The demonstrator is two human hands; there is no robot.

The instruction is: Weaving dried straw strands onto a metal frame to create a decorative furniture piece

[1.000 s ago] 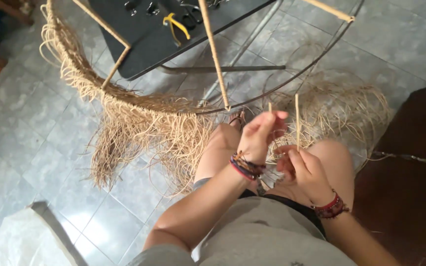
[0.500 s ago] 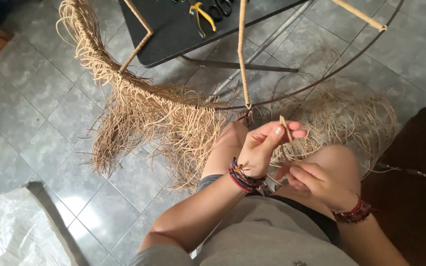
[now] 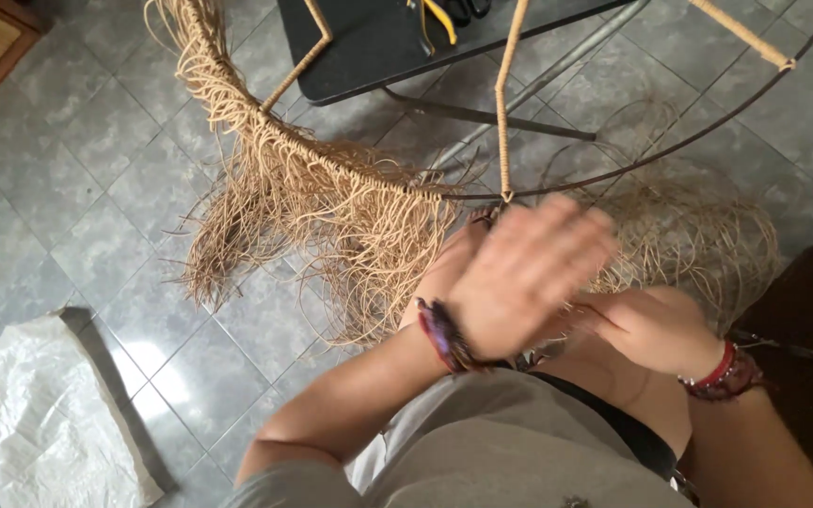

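Raffia strands (image 3: 331, 216) hang from our wire hoop (image 3: 670, 150) over tiled floor (image 3: 77, 188); left hand (image 3: 529, 273) blurred, right hand (image 3: 651, 329) curled, grips unreadable.

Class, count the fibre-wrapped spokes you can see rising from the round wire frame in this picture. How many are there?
3: one spoke on the left, one in the middle just beyond the blurred left hand, one at top right. Others may lie outside the picture.
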